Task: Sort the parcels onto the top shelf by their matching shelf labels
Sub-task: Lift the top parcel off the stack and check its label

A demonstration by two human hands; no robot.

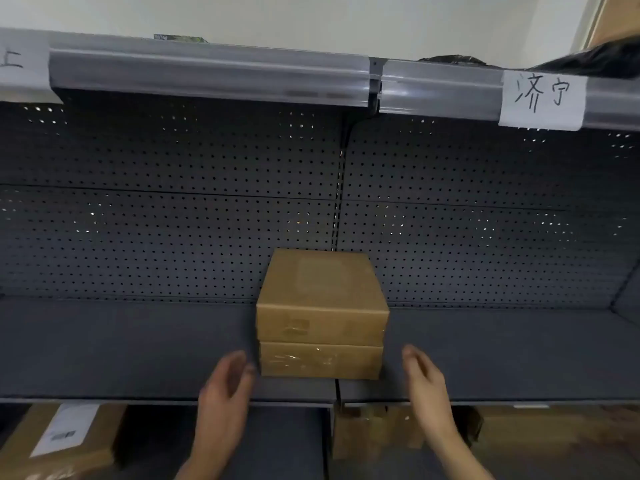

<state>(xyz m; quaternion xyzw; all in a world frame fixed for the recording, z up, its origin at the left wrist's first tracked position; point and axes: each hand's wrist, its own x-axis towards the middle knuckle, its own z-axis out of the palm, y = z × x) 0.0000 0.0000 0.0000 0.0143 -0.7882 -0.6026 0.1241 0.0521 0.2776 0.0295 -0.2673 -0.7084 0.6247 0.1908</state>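
Two brown cardboard parcels are stacked on the dark middle shelf (138, 348): the upper parcel (320, 289) rests on the lower parcel (320, 361). My left hand (227, 386) hovers just left of the lower parcel, fingers apart, its fingertips close to the box's corner. My right hand (427, 382) is held open a little to the right of the stack, apart from it. The top shelf's rail (207, 74) carries a handwritten paper label (542, 98) at the right and another label (20, 64) at the far left.
Black plastic bags (595, 60) and a flat dark packet (180, 38) lie on the top shelf. Below the middle shelf are more cardboard parcels, one at the left with a white shipping label (65, 431), others at the right (377, 431). A perforated back panel (173, 220) closes the bay.
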